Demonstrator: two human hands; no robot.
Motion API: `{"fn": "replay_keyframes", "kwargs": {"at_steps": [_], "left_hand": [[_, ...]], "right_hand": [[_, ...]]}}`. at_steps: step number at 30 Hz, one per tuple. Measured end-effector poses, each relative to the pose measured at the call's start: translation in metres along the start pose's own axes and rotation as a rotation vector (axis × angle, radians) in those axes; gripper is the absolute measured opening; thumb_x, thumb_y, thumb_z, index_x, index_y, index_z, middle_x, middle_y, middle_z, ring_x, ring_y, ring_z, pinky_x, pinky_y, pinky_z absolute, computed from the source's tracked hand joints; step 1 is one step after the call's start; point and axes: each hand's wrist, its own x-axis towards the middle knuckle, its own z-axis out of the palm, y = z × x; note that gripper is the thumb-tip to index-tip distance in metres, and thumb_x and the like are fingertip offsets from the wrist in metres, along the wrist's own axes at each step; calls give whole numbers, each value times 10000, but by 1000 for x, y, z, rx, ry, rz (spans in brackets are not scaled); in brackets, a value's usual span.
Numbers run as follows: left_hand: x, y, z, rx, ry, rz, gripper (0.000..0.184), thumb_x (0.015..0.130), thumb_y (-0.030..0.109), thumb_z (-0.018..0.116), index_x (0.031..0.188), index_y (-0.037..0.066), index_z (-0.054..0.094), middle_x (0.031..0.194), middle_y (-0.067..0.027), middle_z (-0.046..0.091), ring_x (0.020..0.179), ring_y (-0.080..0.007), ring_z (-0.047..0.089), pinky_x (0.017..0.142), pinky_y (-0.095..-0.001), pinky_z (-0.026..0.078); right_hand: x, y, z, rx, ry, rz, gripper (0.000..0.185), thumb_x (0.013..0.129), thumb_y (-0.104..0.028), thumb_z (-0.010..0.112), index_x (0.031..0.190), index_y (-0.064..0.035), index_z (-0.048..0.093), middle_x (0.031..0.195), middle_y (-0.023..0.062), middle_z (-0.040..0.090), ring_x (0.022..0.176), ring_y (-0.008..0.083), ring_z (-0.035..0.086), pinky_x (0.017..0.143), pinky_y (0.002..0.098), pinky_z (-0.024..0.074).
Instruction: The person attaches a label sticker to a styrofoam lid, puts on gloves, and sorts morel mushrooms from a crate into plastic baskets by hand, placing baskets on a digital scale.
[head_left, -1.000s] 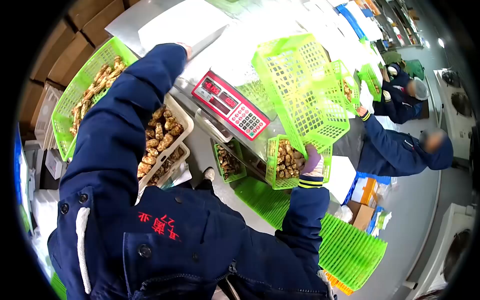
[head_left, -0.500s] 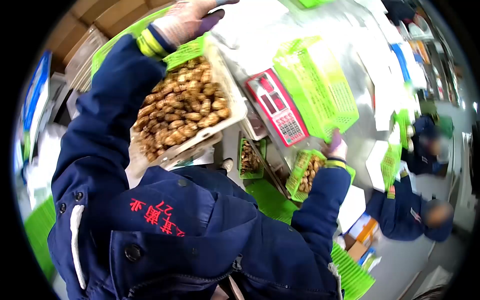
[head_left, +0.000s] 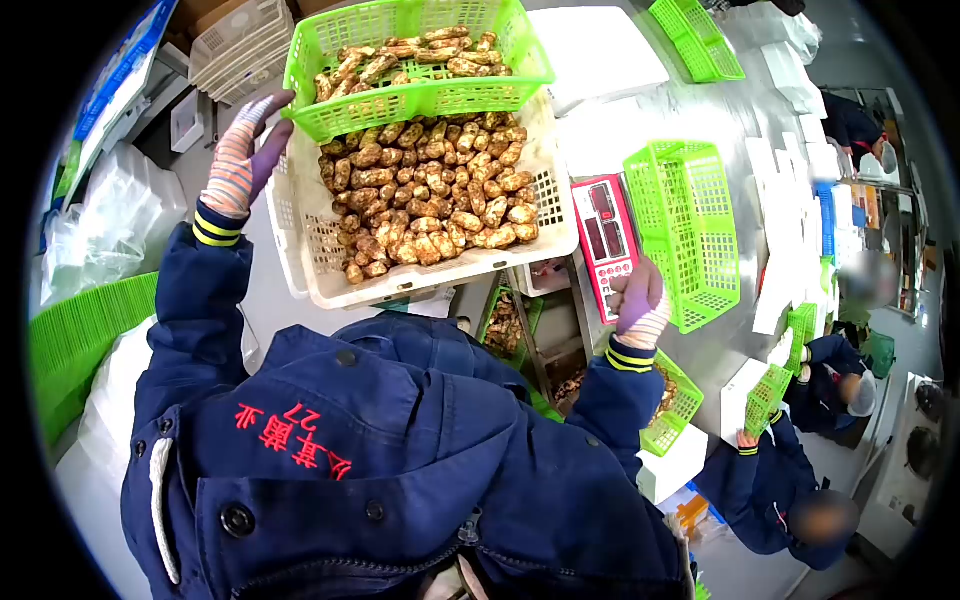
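Note:
My left hand, in a striped glove, is open, thumb and fingers apart. Its fingertips are at the left end of a green basket; I cannot tell if they touch. That basket holds knobbly brown-and-cream pieces like mushrooms or tubers, and rests over the back of a white crate. Many stubby brown pieces fill the crate. My right hand, also gloved, is open with fingers slightly bent, over the keypad end of a red scale. Beside it, right of the scale, stands another green basket.
A white box and a small green basket are at the table's back. Below my right forearm sits a green basket with brown pieces. Co-workers are at the right. Stacked white crates stand at the upper left.
My left hand has come down and left from above the crate. My right hand has moved off the lower end of the green basket to the scale's keypad. The camera view has turned.

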Motion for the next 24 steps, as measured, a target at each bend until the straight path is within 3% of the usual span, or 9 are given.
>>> {"fn": "replay_keyframes", "kwargs": {"at_steps": [3, 7, 9, 11, 13, 17, 20, 21, 24], "left_hand": [[-9, -5, 0, 52, -79, 82, 322, 822, 66, 549, 1139, 47, 499, 1147, -90, 508, 1083, -192, 476, 909, -302, 371], [-12, -1, 3, 63, -22, 143, 291, 788, 60, 558, 1078, 55, 543, 1077, -127, 537, 1016, -260, 508, 873, -308, 380], [-12, 9, 6, 22, -26, 153, 276, 803, 65, 546, 1074, 18, 532, 1076, -125, 533, 1023, -243, 504, 886, -303, 371], [-16, 25, 15, -76, -1, 169, 261, 815, 44, 528, 1074, 7, 529, 1084, -131, 531, 1034, -231, 501, 895, -296, 367], [-20, 36, 25, -106, -23, 239, 299, 823, -4, 517, 1120, 23, 510, 1112, -97, 541, 1069, -187, 483, 914, -290, 356], [-42, 69, 54, -202, -166, 162, 316, 823, -33, 504, 1131, 39, 508, 1123, -83, 537, 1059, -166, 491, 896, -283, 374], [-60, 93, 90, -365, -314, 116, 313, 829, -33, 497, 1135, 35, 499, 1106, -83, 544, 1039, -159, 501, 882, -276, 383], [-68, 109, 101, -417, -381, -34, 304, 829, -37, 491, 1123, 40, 510, 1070, -76, 557, 998, -152, 517, 865, -269, 389], [-81, 149, 139, -339, -592, 101, 276, 828, -14, 497, 1098, 31, 526, 1014, -59, 569, 941, -141, 531, 830, -259, 399]], "right_hand": [[-11, -7, 19, 72, -150, -49, 352, 860, -277, 477, 1119, -39, 455, 616, 46, 501, 443, 60, 414, 376, 178, 320], [-14, 14, 21, 115, -93, -64, 285, 870, -251, 469, 1046, -30, 508, 624, 53, 542, 411, 86, 455, 367, 193, 343], [-21, 26, 15, 589, -205, 214, 290, 875, -235, 459, 1077, -30, 493, 646, 67, 545, 427, 108, 468, 370, 201, 353], [-39, 43, 18, 90, -215, 14, 291, 871, -200, 467, 1104, -25, 477, 656, 79, 544, 443, 128, 475, 383, 211, 366], [-57, 70, 21, 293, -280, 121, 298, 857, -168, 494, 1109, -9, 477, 663, 81, 550, 455, 125, 476, 407, 220, 382], [-87, 122, 17, 51, -382, 90, 231, 842, -156, 501, 1034, -31, 530, 660, 80, 578, 506, 114, 531, 470, 216, 428], [-104, 101, 2, 95, -418, 263, 254, 836, -177, 492, 1035, -26, 530, 669, 97, 587, 501, 116, 523, 481, 234, 432], [-106, 100, -4, 70, -403, 263, 256, 836, -179, 491, 1036, -25, 531, 670, 98, 588, 497, 115, 521, 484, 231, 431], [-104, 112, -31, 94, -341, 243, 216, 847, -180, 465, 972, -21, 544, 639, 77, 584, 491, 114, 519, 484, 228, 429]]}}
